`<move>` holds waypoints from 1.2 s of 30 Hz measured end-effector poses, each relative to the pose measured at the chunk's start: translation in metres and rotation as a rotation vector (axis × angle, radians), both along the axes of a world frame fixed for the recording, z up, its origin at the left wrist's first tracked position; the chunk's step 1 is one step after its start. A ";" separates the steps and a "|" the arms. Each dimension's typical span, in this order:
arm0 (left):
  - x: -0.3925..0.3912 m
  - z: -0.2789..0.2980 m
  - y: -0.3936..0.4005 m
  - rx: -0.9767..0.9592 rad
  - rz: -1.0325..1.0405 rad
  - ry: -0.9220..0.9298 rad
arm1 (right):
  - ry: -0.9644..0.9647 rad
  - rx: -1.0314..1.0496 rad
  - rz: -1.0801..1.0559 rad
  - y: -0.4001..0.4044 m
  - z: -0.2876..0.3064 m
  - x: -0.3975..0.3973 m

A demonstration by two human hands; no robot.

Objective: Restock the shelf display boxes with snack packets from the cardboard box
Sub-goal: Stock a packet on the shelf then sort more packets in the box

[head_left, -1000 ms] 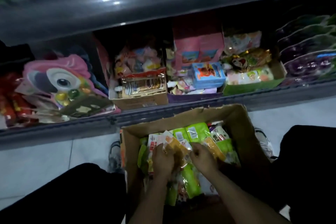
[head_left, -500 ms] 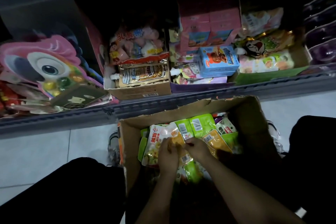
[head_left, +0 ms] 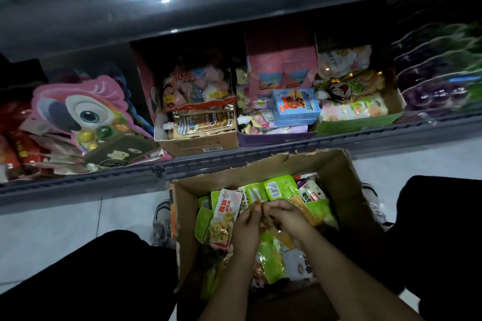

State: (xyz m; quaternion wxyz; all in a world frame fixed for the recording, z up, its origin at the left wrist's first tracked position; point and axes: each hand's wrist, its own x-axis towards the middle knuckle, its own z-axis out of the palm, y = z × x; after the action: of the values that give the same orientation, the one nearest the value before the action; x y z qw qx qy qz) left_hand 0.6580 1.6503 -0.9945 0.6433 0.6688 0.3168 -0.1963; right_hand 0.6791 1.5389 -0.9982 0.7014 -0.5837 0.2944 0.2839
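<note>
While the person squats with dark trouser legs on both sides, the two hands meet in the middle of the cardboard box (head_left: pixel 339 180) on the floor. The left hand (head_left: pixel 246 229) and the right hand (head_left: pixel 288 219) are close together, and their fingers pinch a thin orange packet (head_left: pixel 260 212) between them, so each grip is closed on it. Just left of the left hand, a white and red packet (head_left: pixel 223 219) with ring snacks drawn on it leans on green packets (head_left: pixel 280 186) in the box. More green packets lie under the wrists. A shoe (head_left: pixel 161 212) shows beside the box on the pale floor tiles (head_left: pixel 52 232). Past the box is the low grey shelf (head_left: pixel 260 156). On it stands a brown display box (head_left: pixel 200 144) with pouches, then a purple display box (head_left: pixel 276 137) holding a small blue carton (head_left: pixel 296 107), then a green display box (head_left: pixel 360 125) with pale bags. Far left on the shelf lies a pink parrot card (head_left: pixel 86 109).
</note>
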 end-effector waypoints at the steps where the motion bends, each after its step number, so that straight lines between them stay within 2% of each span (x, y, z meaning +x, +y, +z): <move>1: 0.001 0.006 -0.002 -0.055 0.030 0.012 | -0.020 0.007 0.017 -0.004 0.007 -0.001; 3: 0.002 0.021 -0.004 -0.114 0.043 -0.017 | -0.112 -0.033 0.056 -0.014 0.024 -0.003; 9: 0.008 0.075 -0.010 -0.257 -0.117 -0.071 | -0.364 -0.170 0.103 -0.039 0.078 -0.004; 13: 0.013 0.118 -0.013 -0.419 -0.180 -0.142 | -0.548 -0.378 0.129 -0.051 0.116 0.000; 15: 0.018 0.143 -0.014 -0.446 -0.218 -0.191 | -0.618 -0.417 0.144 -0.058 0.136 0.003; 19: 0.030 0.194 -0.017 -0.431 -0.289 -0.286 | -0.705 -0.325 0.131 -0.071 0.203 0.005; 29: 0.074 0.351 -0.034 -0.245 -0.509 -0.552 | -1.034 -0.413 0.178 -0.112 0.345 0.036; 36: 0.122 0.427 -0.064 -0.169 -0.491 -0.607 | -1.214 -0.409 0.077 -0.138 0.385 0.063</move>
State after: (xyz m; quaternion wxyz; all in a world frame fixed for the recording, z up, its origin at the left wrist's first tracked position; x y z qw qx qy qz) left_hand 0.7797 1.5866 -0.5671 0.6944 0.6969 -0.0740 -0.1630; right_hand 0.7425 1.4006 -0.6136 0.6069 -0.7728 -0.1280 -0.1342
